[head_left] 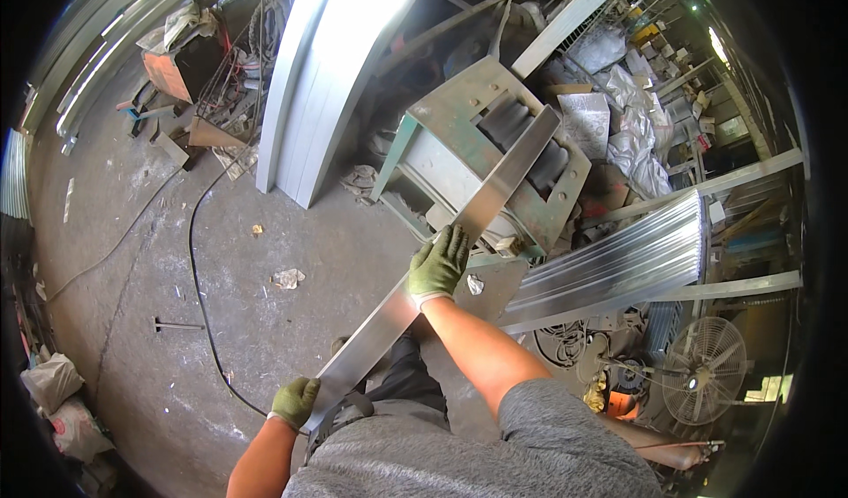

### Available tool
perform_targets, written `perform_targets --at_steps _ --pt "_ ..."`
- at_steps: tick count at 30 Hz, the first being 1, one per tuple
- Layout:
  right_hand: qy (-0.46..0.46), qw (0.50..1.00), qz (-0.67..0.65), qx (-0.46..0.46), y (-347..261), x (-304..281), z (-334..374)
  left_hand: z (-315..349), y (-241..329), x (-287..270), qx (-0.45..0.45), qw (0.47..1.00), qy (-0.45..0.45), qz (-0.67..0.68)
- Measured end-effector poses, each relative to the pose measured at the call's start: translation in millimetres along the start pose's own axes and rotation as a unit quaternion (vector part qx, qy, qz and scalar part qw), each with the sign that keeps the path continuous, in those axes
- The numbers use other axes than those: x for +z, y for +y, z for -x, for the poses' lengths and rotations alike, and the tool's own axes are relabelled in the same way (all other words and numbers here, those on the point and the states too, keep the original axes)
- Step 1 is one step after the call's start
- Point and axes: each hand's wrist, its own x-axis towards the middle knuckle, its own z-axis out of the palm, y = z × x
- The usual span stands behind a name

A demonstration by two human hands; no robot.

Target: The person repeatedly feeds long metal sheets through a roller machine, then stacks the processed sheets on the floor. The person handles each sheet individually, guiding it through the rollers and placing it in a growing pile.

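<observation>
A long flat metal strip (pixel 375 332) runs slantwise from my waist up to a pale green machine (pixel 450 109). The strip's far end lies over the machine's dark rollers (pixel 506 123). Near my hip, my left hand (pixel 296 401), in a green work glove, is closed round the strip's near end. Farther up, close to the machine's front, my gloved right hand (pixel 439 266) rests flat on the strip with its fingers stretched out. The undersides of the strip and of my right palm are hidden.
A tall stack of bright metal panels (pixel 322 83) stands behind the machine. To the right are corrugated sheets (pixel 609 264) and a caged fan (pixel 702 374). A black cable (pixel 196 273) and a T-shaped metal piece (pixel 179 326) lie on the floor at left.
</observation>
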Motion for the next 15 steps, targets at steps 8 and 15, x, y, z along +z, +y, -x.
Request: perform_targets --at_steps 8,15 --pt "0.004 1.000 -0.016 -0.003 -33.0 -8.0 57.0 41.0 -44.9 -11.7 -0.018 0.999 0.020 -0.031" --pt "-0.066 0.997 -0.041 0.003 -58.7 -17.2 111.8 74.6 -100.0 -27.6 -0.029 0.999 0.017 -0.040"
